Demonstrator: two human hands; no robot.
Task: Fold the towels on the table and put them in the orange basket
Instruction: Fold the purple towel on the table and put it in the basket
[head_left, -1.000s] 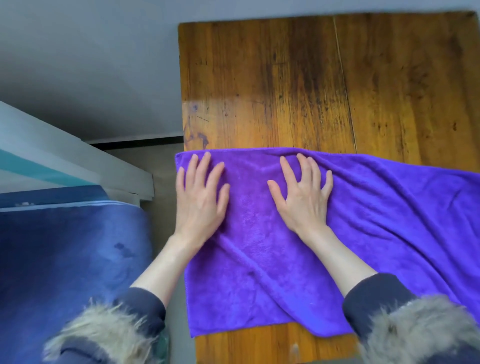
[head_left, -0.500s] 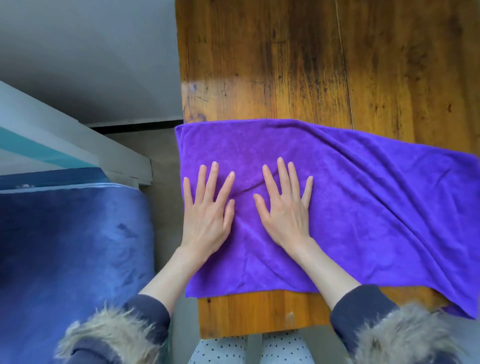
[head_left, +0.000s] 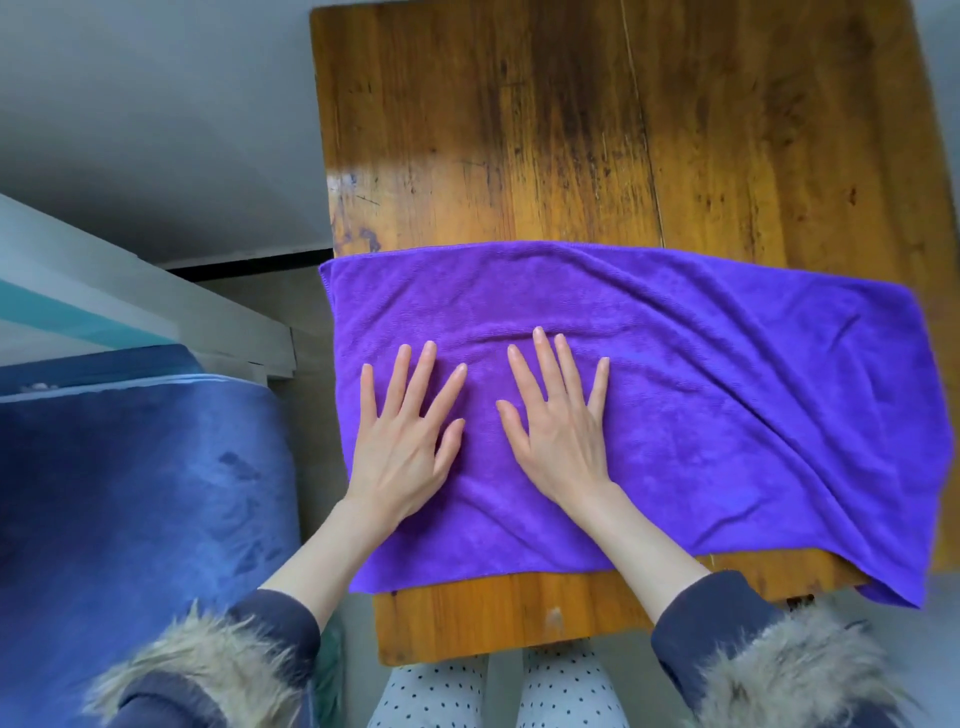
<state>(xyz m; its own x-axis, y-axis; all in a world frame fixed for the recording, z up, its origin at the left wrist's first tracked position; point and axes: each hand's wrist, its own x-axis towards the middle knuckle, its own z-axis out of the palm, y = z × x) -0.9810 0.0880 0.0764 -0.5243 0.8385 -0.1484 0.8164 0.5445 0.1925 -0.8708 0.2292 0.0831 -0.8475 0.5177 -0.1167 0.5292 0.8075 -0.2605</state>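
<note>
From the head camera, a purple microfibre towel (head_left: 675, 395) lies spread across the near part of a wooden table (head_left: 571, 130), its long side running left to right. Its left edge overhangs the table's left side a little, and its near right corner droops over the front edge. Diagonal creases run across its right half.

The left hand (head_left: 402, 447) lies flat on the towel near its left end, fingers straight and spread, palm down, gripping nothing. The right hand (head_left: 558, 431) lies just beside it in the same way, flat and pressing the cloth, with nothing held.

The step in hand looks like smoothing the towel flat before a fold. The towel may already be doubled once, though the frame does not show layers clearly. The next move would call for taking one short end by its corners and carrying it over to meet the other, keeping the edges aligned; the creased right half probably needs flattening first. The orange basket is not in view.

The tabletop is worn, dark-streaked varnished wood, bare beyond the towel. To the left, below table level, sits a blue velvety cushion or mattress (head_left: 130, 493) by a white frame (head_left: 156, 312). Fur-trimmed sleeves (head_left: 789, 670) and dotted trousers (head_left: 467, 696) show at the bottom.
</note>
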